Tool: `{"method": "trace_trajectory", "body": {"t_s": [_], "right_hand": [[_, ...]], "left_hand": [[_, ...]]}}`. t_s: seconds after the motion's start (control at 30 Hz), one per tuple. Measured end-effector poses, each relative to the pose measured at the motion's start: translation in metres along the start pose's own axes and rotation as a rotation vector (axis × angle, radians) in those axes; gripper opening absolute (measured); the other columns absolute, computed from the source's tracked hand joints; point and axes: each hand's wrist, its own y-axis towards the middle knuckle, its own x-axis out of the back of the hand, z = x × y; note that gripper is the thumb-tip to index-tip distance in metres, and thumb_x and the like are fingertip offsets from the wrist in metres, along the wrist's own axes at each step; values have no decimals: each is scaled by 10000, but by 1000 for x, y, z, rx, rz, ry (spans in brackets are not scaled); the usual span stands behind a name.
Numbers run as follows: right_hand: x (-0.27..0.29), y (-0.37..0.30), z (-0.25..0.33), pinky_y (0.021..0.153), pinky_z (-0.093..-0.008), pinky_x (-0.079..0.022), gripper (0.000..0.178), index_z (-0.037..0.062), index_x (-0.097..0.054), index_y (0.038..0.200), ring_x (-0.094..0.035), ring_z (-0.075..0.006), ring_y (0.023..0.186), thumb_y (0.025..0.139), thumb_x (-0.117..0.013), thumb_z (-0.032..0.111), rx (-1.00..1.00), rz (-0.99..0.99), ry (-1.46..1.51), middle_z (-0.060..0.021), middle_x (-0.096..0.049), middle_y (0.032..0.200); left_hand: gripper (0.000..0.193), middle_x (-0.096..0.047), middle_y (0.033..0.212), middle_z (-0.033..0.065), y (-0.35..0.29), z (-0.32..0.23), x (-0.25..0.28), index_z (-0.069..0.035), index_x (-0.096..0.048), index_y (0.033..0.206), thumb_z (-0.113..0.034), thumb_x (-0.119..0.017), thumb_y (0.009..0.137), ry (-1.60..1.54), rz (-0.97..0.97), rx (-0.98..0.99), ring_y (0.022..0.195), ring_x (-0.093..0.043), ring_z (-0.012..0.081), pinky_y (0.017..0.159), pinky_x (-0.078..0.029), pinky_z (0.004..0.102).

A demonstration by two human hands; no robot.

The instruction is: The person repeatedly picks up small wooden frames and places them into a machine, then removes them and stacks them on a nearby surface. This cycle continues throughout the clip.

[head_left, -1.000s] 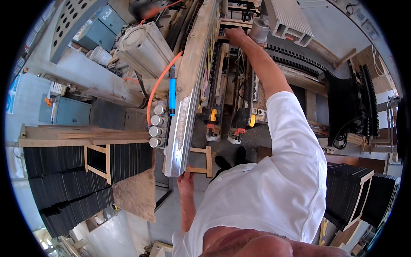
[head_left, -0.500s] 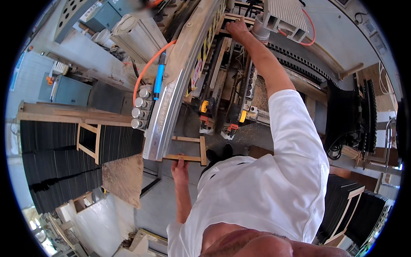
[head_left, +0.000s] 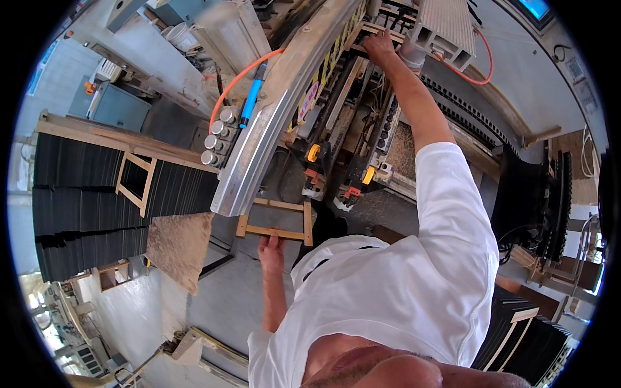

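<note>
A small wooden frame (head_left: 275, 232) is gripped along its near bar by my left hand (head_left: 272, 251), low beside the end of a metal beam. Its near bar and both side bars show. My right hand (head_left: 380, 45) reaches far forward into the machine (head_left: 381, 129), with its fingers on a wooden piece (head_left: 370, 28) lying across the rails. That piece looks like part of another frame, though the hand and a metal cylinder cover some of it. Whether the right fingers grip it or only press on it is hard to make out.
The long metal beam (head_left: 259, 139) crosses on the left, bearing a blue marker (head_left: 253, 96), an orange hose (head_left: 226, 90) and several round knobs (head_left: 220, 141). Stacks of black sheets (head_left: 84, 200) stand at left, one wooden frame (head_left: 136, 181) among them. An aluminium housing (head_left: 446, 32) hangs right of my right hand.
The view has shifted and turned slightly. My left hand has drawn its wooden frame back from the beam's end, so more of it shows. My right hand stays at the wooden piece.
</note>
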Motion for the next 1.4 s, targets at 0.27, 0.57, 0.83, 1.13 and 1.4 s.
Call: {"method": "trace_trajectory", "body": {"t_s": [0.27,0.57,0.83,1.13,1.4], "right_hand": [[7,-4,1,1054,-576,-316,290,96,-630,1132,-554,-350,1141,842,-644,114,9,1,-126,-132,-653,1097],[27,-3,6,949,-522,-440,427,101,-681,1040,-647,-316,1019,684,-792,309,-81,127,-88,-128,-691,1030],[154,-99,70,936,-441,-447,301,23,-627,1044,-598,-368,1054,808,-698,196,-35,-278,508,-156,-622,1165],[168,-317,210,840,-352,-509,144,-19,-633,908,-650,-278,979,784,-696,18,-157,-198,1115,-176,-634,1160],[77,-429,279,719,-298,-520,201,-4,-627,962,-649,-183,793,775,-702,-1,-353,133,1083,-112,-655,953]], "left_hand": [[354,-643,1154,64,-24,-38,-28,-57,-546,1250,-143,-634,918,119,0,-151,1051,-622,170,821,-529,285],[352,-596,1214,110,-75,-157,-1,6,-475,1293,-104,-529,963,242,-31,-482,1076,-595,195,908,-498,325],[331,-575,1177,129,-16,-331,90,58,-464,1268,-88,-504,975,0,18,-695,1091,-600,262,952,-500,382],[294,-640,954,86,140,-458,150,14,-590,1068,-238,-641,926,238,-50,-425,881,-647,189,755,-556,308],[407,-675,850,96,149,-454,138,24,-636,1001,-339,-736,846,885,-446,-820,758,-662,191,674,-544,301]]}}
